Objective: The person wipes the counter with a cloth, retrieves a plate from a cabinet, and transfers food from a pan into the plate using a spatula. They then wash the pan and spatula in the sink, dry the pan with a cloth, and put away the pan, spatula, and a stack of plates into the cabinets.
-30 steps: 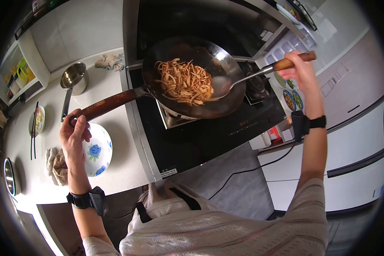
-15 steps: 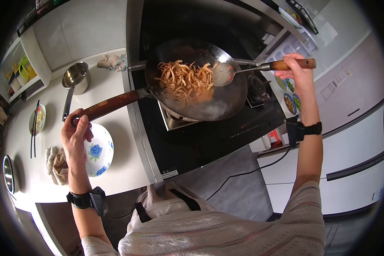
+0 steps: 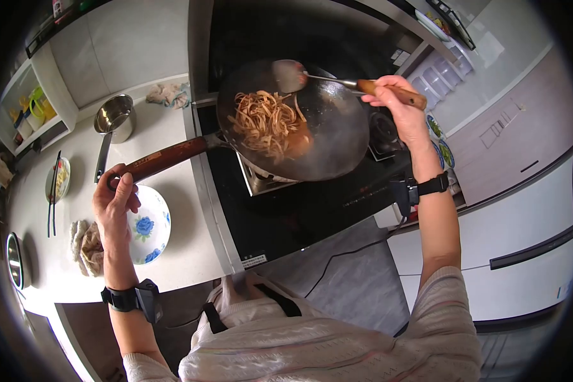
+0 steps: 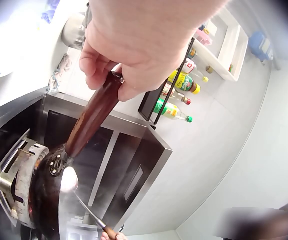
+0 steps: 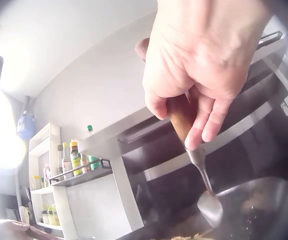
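Observation:
My left hand (image 3: 113,213) grips the far end of the long wooden handle (image 3: 165,159) of a dark wok (image 3: 337,149) on the stove. Brown strips of food (image 3: 264,124) lie heaped in the wok's left half, beside some reddish sauce and light steam. In my right hand (image 3: 403,111) is the wooden grip of a metal wok spatula (image 3: 289,76). Its rounded blade is over the far side of the wok, just behind the strips. The right wrist view shows the fingers around the grip (image 5: 181,120), with the blade pointing down toward the wok.
Beneath the left forearm stands a white plate (image 3: 151,219) with blue flowers. A small saucepan (image 3: 116,118), a bowl with chopsticks (image 3: 58,181) and cloths (image 3: 86,248) occupy the left counter. Bottles (image 4: 184,82) line a wall rack. Small dishes (image 3: 444,153) sit right of the stove.
My right hand and the spatula have moved left; the blade went from the strips' right side up to behind them. The strips have shifted and steam has appeared. My left hand keeps holding the handle.

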Available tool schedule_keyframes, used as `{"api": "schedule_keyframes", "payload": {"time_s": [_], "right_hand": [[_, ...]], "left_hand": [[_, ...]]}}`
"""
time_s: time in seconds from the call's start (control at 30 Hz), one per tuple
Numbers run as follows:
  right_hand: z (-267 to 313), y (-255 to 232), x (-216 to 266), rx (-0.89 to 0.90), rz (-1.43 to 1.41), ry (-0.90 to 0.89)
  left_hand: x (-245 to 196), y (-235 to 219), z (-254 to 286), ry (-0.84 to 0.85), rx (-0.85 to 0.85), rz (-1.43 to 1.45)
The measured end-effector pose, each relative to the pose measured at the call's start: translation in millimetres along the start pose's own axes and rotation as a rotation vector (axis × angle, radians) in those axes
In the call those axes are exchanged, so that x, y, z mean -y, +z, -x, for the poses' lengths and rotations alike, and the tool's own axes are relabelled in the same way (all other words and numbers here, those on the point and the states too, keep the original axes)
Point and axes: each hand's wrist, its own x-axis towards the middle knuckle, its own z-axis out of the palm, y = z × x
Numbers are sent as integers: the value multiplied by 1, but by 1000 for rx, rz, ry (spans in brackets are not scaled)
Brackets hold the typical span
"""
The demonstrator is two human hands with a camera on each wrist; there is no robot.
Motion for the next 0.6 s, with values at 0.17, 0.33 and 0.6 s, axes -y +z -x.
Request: {"api": "schedule_keyframes", "payload": {"time_s": [0.17, 0.33, 0.6], "right_hand": [[19, 17, 42, 419, 110, -49], [18, 15, 84, 427, 298, -224], [-3, 20, 100, 412, 84, -48]], "left_hand": [[-1, 1, 0, -11, -16, -6], [-1, 1, 1, -7, -8, 4], [-1, 2, 2, -11, -15, -2]]}}
